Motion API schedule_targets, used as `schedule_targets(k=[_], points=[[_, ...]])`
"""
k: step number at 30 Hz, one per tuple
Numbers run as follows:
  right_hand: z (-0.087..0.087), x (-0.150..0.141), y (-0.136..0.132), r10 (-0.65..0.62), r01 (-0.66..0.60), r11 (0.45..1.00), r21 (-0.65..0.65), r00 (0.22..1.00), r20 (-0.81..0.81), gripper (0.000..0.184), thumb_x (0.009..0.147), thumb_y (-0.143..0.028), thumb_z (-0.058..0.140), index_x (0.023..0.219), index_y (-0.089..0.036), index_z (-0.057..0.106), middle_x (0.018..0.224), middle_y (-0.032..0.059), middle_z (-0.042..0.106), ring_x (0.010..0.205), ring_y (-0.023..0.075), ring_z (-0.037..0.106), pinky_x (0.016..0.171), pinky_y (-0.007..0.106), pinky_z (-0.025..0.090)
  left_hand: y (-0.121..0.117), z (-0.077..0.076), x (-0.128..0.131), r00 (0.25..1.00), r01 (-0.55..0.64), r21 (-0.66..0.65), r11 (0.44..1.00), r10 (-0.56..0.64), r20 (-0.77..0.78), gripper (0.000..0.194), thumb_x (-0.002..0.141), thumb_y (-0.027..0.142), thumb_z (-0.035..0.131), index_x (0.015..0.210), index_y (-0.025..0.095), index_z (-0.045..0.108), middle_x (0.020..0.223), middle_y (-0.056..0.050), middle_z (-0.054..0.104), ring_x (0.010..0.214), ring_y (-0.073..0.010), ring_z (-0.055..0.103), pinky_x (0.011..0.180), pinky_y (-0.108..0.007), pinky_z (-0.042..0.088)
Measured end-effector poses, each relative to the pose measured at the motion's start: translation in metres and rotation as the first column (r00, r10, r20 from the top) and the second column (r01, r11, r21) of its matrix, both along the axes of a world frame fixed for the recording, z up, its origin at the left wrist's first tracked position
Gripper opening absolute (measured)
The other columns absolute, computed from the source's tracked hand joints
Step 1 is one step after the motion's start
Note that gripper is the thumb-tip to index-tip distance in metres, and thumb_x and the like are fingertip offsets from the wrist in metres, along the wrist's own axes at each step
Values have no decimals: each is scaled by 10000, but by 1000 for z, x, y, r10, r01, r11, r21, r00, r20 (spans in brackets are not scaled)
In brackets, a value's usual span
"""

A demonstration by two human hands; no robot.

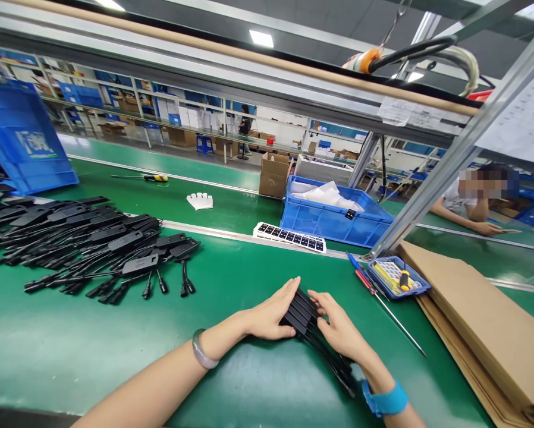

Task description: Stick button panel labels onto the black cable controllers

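A row of flat black plastic units with cables (299, 314) stands together on the green worktable (231, 380), their cables trailing toward the lower right. My left hand (273, 312) lies along the left side of this bundle, its fingers straight and its thumb bent round the near end. On the other side, my right hand (341, 330) is open, fingers curved and apart, by the bundle's right edge; whether it touches cannot be made out. At the left, a large pile of similar black cabled units (133, 264) covers the table.
A blue crate (338, 220) with white sheets stands behind a label strip (289, 237). To the right are a long screwdriver (394, 318), a small blue tray (421, 285) and stacked cardboard (485, 321). A white glove (200, 201) and another blue bin (26, 142) lie further left. One person (467, 208) sits opposite.
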State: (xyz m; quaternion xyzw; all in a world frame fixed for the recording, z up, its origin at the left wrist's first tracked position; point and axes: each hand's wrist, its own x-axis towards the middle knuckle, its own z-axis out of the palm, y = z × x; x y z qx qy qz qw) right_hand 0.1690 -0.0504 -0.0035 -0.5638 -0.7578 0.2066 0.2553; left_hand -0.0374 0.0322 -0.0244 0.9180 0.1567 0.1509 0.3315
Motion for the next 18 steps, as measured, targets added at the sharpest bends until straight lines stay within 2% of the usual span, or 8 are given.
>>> schedule_targets(k=[3, 6, 8, 10, 11, 13, 15, 18], points=[[-5, -14, -12, 12, -8, 998, -55, 998, 62, 784, 758, -237, 564, 1456, -135, 223, 1359, 158, 362, 1273, 280, 348, 1058, 461, 329, -3, -2, 0, 1000, 16, -59, 998, -15, 14, 1090, 723, 274, 582, 1416, 146, -249, 1513, -141, -216, 1396, -302, -136, 1148, -489, 53], [-6, -29, -20, -86, 92, 995, -47, 989, 124, 876, 740, -323, 621, 1471, -107, 190, 1362, 200, 331, 1287, 344, 294, 1073, 523, 253, -9, -1, 0, 996, 72, -177, 982, -62, 61, 1100, 679, 182, 543, 1400, 207, -287, 1506, -72, -265, 1393, -291, -150, 1141, -495, 16], [-2, -30, -25, -123, 123, 988, -90, 992, -2, 831, 744, -360, 620, 1457, -134, 258, 1310, 178, 401, 1249, 328, 359, 1062, 493, 278, -12, 0, -1, 986, 118, -303, 946, -75, 152, 1071, 702, 193, 523, 1395, 256, -290, 1526, -44, -220, 1410, -273, -82, 1140, -495, 34], [7, -21, -32, -196, 121, 963, -241, 928, -318, 723, 763, -430, 587, 1404, -169, 379, 1215, 139, 515, 1145, 299, 481, 1004, 456, 360, -12, 2, -2, 964, 135, -388, 912, -31, 263, 987, 773, 252, 483, 1395, 285, -282, 1545, -33, -154, 1421, -249, 1, 1142, -485, 92], [13, -13, -38, -278, 106, 934, -342, 817, -505, 651, 780, -475, 550, 1347, -167, 461, 1140, 128, 577, 1056, 286, 545, 949, 442, 408, -11, 4, -3, 956, 112, -390, 914, 9, 294, 935, 812, 289, 457, 1402, 288, -267, 1550, -34, -131, 1423, -240, 29, 1142, -477, 119], [26, 7, -54, -448, 7, 868, -497, 443, -777, 556, 816, -532, 460, 1184, -141, 603, 1005, 125, 658, 886, 257, 613, 824, 398, 470, -8, 8, -5, 959, -21, -285, 958, 99, 264, 851, 867, 364, 427, 1430, 278, -205, 1554, -45, -102, 1423, -244, 48, 1146, -470, 131], [39, 30, -75, -519, -132, 842, -523, 70, -852, 559, 826, -549, 411, 1061, -111, 666, 972, 136, 683, 822, 225, 624, 749, 337, 479, -6, 11, -7, 971, -182, -62, 981, 189, 148, 833, 881, 423, 440, 1453, 256, -142, 1552, -71, -88, 1422, -271, 38, 1148, -488, 106], [54, 66, -115, -533, -223, 842, -492, -199, -822, 595, 802, -562, 400, 1037, -94, 683, 1019, 139, 680, 852, 191, 619, 718, 269, 470, -3, 9, -9, 972, -233, 238, 943, 236, 14, 835, 879, 464, 448, 1465, 235, -102, 1548, -107, -54, 1412, -311, 80, 1126, -514, 178]])
